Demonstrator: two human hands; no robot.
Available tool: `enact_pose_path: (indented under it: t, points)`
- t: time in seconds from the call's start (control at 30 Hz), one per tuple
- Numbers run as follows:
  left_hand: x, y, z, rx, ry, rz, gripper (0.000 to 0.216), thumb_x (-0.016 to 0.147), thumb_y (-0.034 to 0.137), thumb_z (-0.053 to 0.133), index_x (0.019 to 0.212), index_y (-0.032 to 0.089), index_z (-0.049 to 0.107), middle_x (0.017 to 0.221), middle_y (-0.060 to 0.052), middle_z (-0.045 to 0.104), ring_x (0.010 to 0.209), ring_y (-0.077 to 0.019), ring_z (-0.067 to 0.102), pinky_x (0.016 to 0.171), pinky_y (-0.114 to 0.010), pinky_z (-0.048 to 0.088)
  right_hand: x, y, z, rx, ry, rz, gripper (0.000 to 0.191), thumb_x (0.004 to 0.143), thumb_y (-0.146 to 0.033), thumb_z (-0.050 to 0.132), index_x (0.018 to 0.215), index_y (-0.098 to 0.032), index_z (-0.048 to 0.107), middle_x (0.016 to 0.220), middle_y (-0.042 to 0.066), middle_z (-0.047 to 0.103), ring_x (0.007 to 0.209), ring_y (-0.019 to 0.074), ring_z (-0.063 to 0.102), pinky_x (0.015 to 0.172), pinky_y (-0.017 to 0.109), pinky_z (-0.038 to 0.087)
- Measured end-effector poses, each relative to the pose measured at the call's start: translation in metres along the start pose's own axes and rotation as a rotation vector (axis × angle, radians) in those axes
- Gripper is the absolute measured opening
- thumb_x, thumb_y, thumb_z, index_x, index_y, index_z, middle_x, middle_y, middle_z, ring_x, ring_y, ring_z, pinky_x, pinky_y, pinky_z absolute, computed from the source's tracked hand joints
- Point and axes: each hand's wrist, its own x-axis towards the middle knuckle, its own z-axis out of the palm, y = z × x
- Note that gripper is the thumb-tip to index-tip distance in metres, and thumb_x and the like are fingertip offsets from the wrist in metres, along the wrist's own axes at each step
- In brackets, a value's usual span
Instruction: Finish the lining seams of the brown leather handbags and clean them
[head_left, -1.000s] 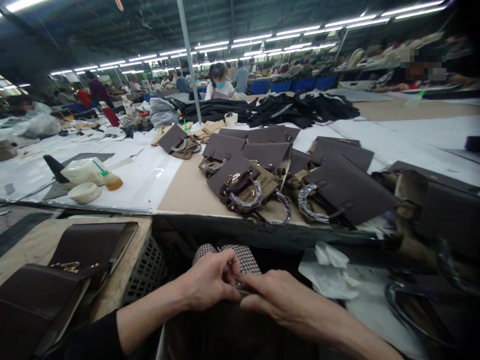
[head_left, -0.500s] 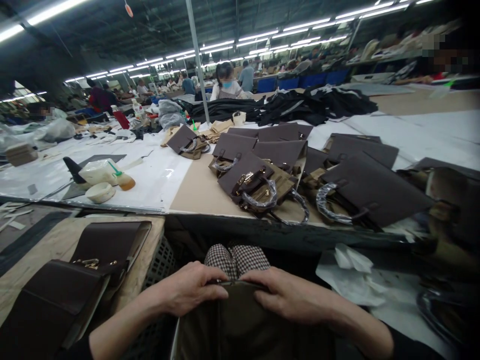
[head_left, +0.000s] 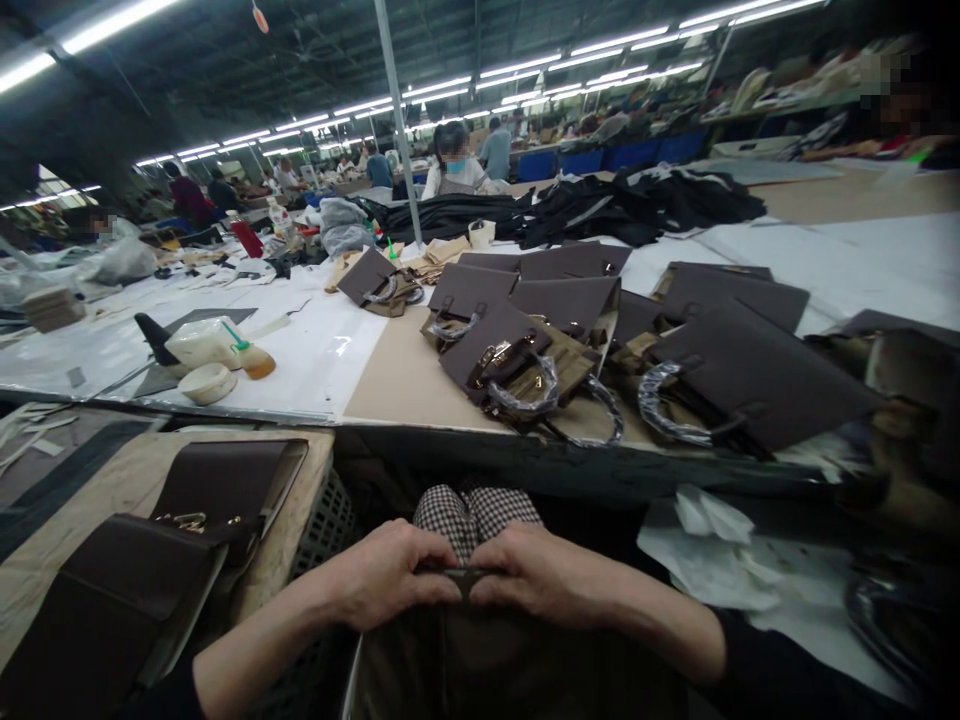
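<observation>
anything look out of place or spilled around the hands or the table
Nothing looks plainly spilled or damaged. The oddest thing is a crumpled white sheet, bunched up beyond the right hand. The bags on the table also lie askew, overlapping at different angles.

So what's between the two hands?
In the head view, a short edge of the dark piece; the left hand and right hand pinch it.

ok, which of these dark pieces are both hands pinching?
The bottom-centre dark piece: left hand and right hand pinch its upper edge. No hand touches the bags on the long table or the two pieces at left.
</observation>
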Motion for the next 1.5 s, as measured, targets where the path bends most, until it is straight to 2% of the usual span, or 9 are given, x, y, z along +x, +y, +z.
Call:
enact_pose_path:
  t: [0.23,0.4,0.7,0.87,1.0,1.1,1.27,1.37,1.5]
  points:
    - [0.01,-0.003,0.008,-0.073,0.024,-0.045,0.007,0.076,0.024,0.067,0.074,0.018,0.067,0.059,0.007,0.045,0.058,-0.0098,0.037,0.05,-0.022,0.024,0.001,0.003,0.005,-0.04,0.05,-0.048,0.03,0.087,-0.021,0.062,0.06,-0.019,0.048,0.055,-0.007,0.038,0.054,0.0092,0.038,0.054,0.024,0.025]
    - [0.016,-0.008,0.012,-0.226,-0.039,-0.087,0.013,0.076,0.029,0.069,0.075,0.016,0.066,0.061,0.007,0.047,0.058,-0.0094,0.036,0.048,-0.021,0.024,-0.003,0.01,0.002,-0.052,-0.014,-0.079,0.028,0.09,-0.022,0.06,0.064,-0.019,0.049,0.056,-0.008,0.037,0.052,0.0086,0.035,0.053,0.025,0.023]
    - [0.028,-0.026,0.01,-0.327,-0.145,-0.101,0.023,0.081,0.038,0.068,0.082,0.015,0.065,0.063,0.005,0.049,0.057,-0.0095,0.037,0.049,-0.02,0.025,-0.051,0.06,-0.029,0.282,-0.239,0.16,0.027,0.092,-0.039,0.056,0.078,-0.017,0.06,0.066,-0.005,0.049,0.058,0.0107,0.042,0.052,0.021,0.033]
    - [0.034,-0.028,0.007,-0.328,-0.169,-0.102,0.026,0.084,0.041,0.065,0.084,0.015,0.066,0.068,0.004,0.052,0.06,-0.0104,0.041,0.053,-0.02,0.031,-0.078,0.07,-0.024,0.629,-0.135,0.239,0.028,0.09,-0.042,0.061,0.096,-0.015,0.068,0.079,-0.001,0.057,0.068,0.0129,0.048,0.061,0.022,0.04]
    - [0.035,-0.006,-0.001,-0.139,-0.132,-0.056,0.032,0.087,0.044,0.063,0.109,0.022,0.069,0.075,0.003,0.058,0.067,-0.0139,0.051,0.057,-0.021,0.035,-0.08,0.068,-0.014,0.673,0.0,0.195,0.029,0.09,-0.041,0.061,0.106,-0.017,0.069,0.089,0.0,0.061,0.075,0.0144,0.051,0.065,0.022,0.04]
    - [0.039,0.01,-0.002,0.045,-0.095,0.014,0.035,0.09,0.047,0.061,0.121,0.031,0.065,0.085,0.001,0.066,0.076,-0.0177,0.06,0.064,-0.022,0.04,-0.076,0.067,-0.008,0.665,0.053,0.193,0.029,0.091,-0.042,0.06,0.1,-0.016,0.069,0.084,-0.001,0.058,0.071,0.0128,0.047,0.061,0.022,0.036]
    - [0.062,0.021,0.011,0.336,-0.065,0.194,0.029,0.099,0.043,0.046,0.104,0.026,0.069,0.082,-0.001,0.068,0.074,-0.0181,0.062,0.065,-0.023,0.039,-0.071,0.066,-0.003,0.437,0.169,0.172,0.034,0.096,-0.041,0.051,0.073,-0.016,0.057,0.066,-0.005,0.041,0.062,0.0108,0.035,0.053,0.023,0.026]
    - [0.077,0.023,0.021,0.405,-0.077,0.254,0.031,0.099,0.038,0.045,0.085,0.022,0.067,0.067,0.001,0.06,0.06,-0.0141,0.053,0.057,-0.022,0.034,-0.073,0.064,0.004,0.336,0.233,0.144,0.04,0.097,-0.04,0.048,0.064,-0.018,0.044,0.062,-0.006,0.034,0.059,0.0102,0.032,0.052,0.025,0.024]
    - [0.084,0.026,0.027,0.423,-0.091,0.268,0.032,0.096,0.034,0.05,0.068,0.02,0.059,0.055,0.005,0.044,0.051,-0.0108,0.041,0.051,-0.022,0.027,-0.082,0.064,0.006,0.406,0.236,0.169,0.043,0.095,-0.044,0.049,0.062,-0.018,0.043,0.061,-0.006,0.033,0.058,0.0103,0.03,0.05,0.025,0.022]
